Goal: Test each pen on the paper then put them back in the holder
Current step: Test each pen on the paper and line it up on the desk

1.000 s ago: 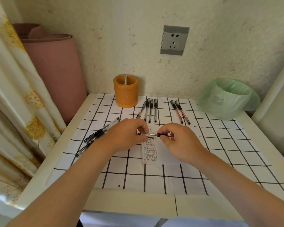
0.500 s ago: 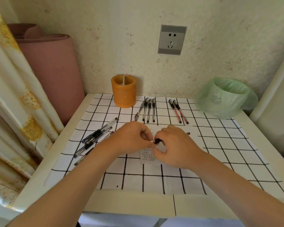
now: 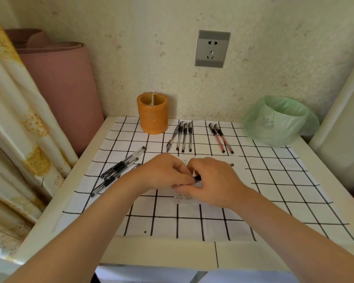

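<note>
One pen [image 3: 197,178] held over the paper [image 3: 184,198].
Left hand [image 3: 164,172] pinches its near end and right hand [image 3: 215,180] grips the barrel; a slip could smear ink.

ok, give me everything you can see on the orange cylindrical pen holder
The orange cylindrical pen holder looks like smooth, waxy plastic, with a pale scuff on its front. A thin pale divider splits its open top into two compartments; no pens show inside. It stands upright at the back of the white black-gridded cloth, close to the wall. A row of four black-capped pens lies just right of it, apart. Only the cloth touches it.
</note>
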Action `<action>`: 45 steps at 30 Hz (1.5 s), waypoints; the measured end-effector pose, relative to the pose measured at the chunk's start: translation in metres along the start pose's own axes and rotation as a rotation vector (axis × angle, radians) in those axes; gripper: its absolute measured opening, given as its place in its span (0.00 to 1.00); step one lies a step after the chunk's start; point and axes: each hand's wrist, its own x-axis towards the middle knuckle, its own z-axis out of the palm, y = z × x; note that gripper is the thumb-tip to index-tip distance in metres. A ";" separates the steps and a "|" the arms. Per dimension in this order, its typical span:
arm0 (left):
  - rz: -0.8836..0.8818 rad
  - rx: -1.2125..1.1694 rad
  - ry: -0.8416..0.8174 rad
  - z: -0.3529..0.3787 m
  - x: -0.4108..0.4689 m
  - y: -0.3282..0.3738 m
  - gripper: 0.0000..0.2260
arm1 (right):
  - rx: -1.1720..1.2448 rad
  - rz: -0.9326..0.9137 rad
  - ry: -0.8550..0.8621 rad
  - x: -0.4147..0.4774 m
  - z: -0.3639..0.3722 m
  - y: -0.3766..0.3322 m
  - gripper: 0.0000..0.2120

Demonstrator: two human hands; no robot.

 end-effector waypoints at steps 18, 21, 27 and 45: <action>0.171 0.300 0.485 0.004 0.034 0.000 0.23 | 0.189 0.623 0.225 0.024 -0.021 0.082 0.11; 0.232 0.498 0.323 0.021 0.040 -0.001 0.23 | 0.146 0.717 0.231 0.025 -0.024 0.101 0.11; 0.287 0.704 0.122 0.040 0.049 -0.003 0.31 | 0.151 0.806 0.225 0.031 -0.015 0.123 0.11; 0.271 0.649 0.262 0.018 0.033 -0.007 0.23 | 0.125 0.508 0.006 0.048 -0.027 0.062 0.13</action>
